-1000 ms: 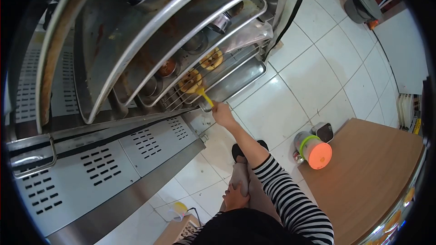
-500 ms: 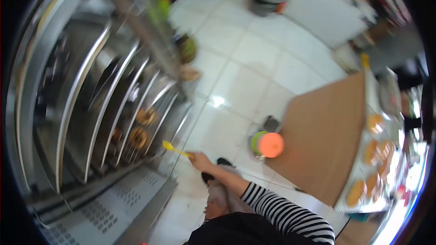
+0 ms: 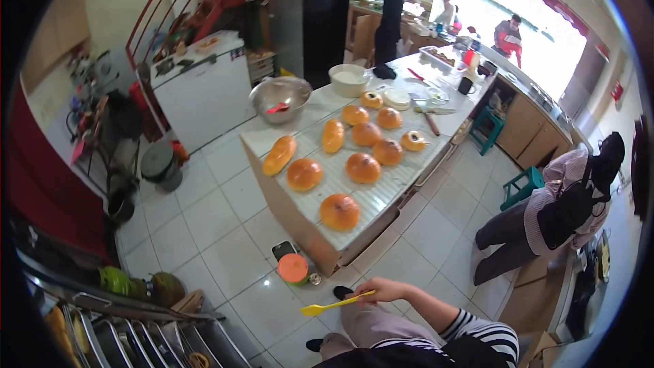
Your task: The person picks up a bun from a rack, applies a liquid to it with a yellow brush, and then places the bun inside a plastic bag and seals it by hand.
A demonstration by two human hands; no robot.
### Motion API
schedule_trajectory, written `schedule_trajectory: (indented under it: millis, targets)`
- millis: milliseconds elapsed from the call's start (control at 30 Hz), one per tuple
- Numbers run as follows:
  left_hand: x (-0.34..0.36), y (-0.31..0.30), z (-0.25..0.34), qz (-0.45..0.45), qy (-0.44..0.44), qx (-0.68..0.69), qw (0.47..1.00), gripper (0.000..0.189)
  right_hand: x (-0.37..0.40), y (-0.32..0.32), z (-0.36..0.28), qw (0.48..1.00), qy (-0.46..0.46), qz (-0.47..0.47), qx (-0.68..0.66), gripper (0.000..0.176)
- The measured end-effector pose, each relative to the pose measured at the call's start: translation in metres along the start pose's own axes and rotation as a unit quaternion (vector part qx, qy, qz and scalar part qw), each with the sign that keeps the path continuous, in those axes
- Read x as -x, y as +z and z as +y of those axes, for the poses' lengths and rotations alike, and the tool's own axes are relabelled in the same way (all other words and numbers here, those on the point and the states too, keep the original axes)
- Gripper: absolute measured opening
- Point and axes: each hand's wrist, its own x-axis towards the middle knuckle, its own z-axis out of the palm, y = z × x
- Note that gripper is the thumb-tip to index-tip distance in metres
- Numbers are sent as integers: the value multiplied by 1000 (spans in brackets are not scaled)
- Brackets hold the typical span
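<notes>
My right hand (image 3: 381, 291) is closed round the handle of a yellow spatula-like utensil (image 3: 334, 304), whose widened head points left. Whether that head is a blade or brush bristles, I cannot make out. My left hand is out of sight. Beyond the right hand stands a table with a pale lined top (image 3: 315, 206), holding several glossy baked buns; the nearest is a round golden bun (image 3: 339, 212). On the floor by the table corner sits a green container with an orange lid (image 3: 293, 268), apart from the utensil.
A tray rack (image 3: 129, 341) stands at lower left, near green gas cylinders (image 3: 139, 285). The table also holds a steel bowl (image 3: 280, 100), a white tub (image 3: 349, 80) and a knife (image 3: 432, 123). One person (image 3: 552, 211) stands at right, another (image 3: 394, 24) behind the table.
My view has swung from the rack up and right toward the table and room. My right hand still holds the yellow utensil, now away from the rack and nearer the table.
</notes>
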Motion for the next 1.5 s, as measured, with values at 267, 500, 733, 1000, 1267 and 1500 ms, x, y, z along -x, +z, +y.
schedule_trajectory:
  millis: [267, 500, 733, 1000, 1267, 1500]
  targets:
    - [-64, 58, 151, -27, 67, 32, 997, 47, 141, -144, 3, 846, -113, 513, -90, 16]
    - [-91, 104, 214, 18, 9, 89, 996, 45, 181, -278, -1, 865, -251, 428, -78, 14]
    - [-70, 73, 179, 139, -82, 225, 961, 44, 140, -339, -20, 796, -294, 482, -219, 10]
    - [-73, 10, 194, 232, -123, 267, 927, 43, 141, -427, -12, 638, -375, 651, -169, 14]
    - [-84, -32, 253, 291, -129, 256, 913, 42, 114, -661, 25, 606, -171, 760, 164, 19]
    - [-75, -35, 292, 353, -163, 237, 890, 42, 50, -772, 114, 657, -85, 660, 354, 11]
